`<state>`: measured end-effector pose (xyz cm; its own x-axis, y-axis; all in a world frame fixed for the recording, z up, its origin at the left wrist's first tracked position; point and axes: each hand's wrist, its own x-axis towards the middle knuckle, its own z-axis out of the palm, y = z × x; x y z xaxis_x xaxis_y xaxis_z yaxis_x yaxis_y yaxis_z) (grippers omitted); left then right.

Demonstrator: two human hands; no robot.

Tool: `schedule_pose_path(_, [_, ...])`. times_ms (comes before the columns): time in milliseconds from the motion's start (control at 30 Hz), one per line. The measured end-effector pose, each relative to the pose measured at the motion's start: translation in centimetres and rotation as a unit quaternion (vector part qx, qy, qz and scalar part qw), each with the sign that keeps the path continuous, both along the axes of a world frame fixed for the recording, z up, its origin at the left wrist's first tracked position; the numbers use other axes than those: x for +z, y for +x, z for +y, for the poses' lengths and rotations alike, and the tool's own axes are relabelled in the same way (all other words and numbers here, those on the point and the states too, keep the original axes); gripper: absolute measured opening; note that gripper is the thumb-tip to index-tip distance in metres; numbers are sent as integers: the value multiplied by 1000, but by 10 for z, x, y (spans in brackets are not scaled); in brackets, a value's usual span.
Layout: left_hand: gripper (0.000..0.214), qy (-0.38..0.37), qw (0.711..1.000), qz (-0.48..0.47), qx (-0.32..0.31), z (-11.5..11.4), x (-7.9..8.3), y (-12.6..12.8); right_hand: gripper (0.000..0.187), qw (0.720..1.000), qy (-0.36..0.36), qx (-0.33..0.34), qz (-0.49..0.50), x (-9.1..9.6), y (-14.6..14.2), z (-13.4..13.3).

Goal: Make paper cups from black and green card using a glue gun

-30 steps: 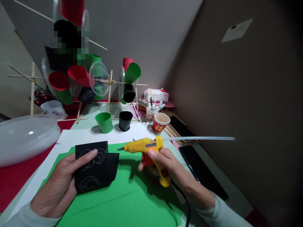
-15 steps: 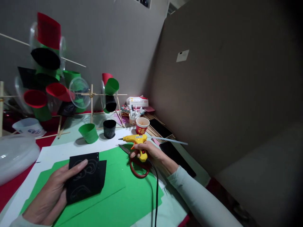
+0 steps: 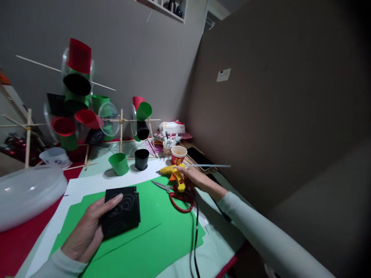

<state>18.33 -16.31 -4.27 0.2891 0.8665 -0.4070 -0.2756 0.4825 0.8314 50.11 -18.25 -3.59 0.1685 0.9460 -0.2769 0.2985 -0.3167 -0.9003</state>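
My left hand [image 3: 91, 224] grips a folded piece of black card [image 3: 120, 212] marked with pale swirls, its thumb on top. It is above a large green sheet [image 3: 162, 239]. My right hand [image 3: 191, 177] is closed at the back of a yellow glue gun [image 3: 171, 169]; some of its fingers are hidden behind the handle. A long translucent glue stick [image 3: 214, 165] sticks out of the gun's rear, and a black cord [image 3: 196, 239] trails toward me. Scissors with red handles [image 3: 182, 208] lie just below the gun on the green sheet.
A green paper cup [image 3: 118, 165], a black cup [image 3: 142, 161] and a red-and-white cup [image 3: 178, 156] stand behind the sheets. At the left are stick frames holding coloured cups [image 3: 78, 58] and a pale balloon-like object [image 3: 31, 193]. A brown partition [image 3: 261, 116] rises at the right.
The view has shifted, so things appear further right. The glue gun has moved slightly right relative to the scissors, with my right hand at its back. My left hand still holds the black card.
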Motion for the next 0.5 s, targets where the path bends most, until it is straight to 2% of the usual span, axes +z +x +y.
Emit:
schedule_pose_path(67, [39, 6, 1000, -4, -6, 0, -2, 0, 55, 999, 23, 6, -47, 14, 1, -16])
schedule_pose_path(167, [45, 13, 1000, -11, -15, 0, -4, 0, 35, 991, 84, 21, -102, 31, -17, -42])
schedule_pose_path(233, [50, 16, 1000, -13, -19, -1, -3, 0, 28, 988, 94, 60, -105, 34, -39, -52])
schedule_pose_path(367, [58, 21, 1000, -12, -16, -4, 0, -1, 29, 985, 93, 125, -67, 19, -83, -44])
schedule_pose_path(500, [59, 24, 1000, -13, 3, -6, 1, -7, 34, 984, 60, 166, 18, 1, -103, -26])
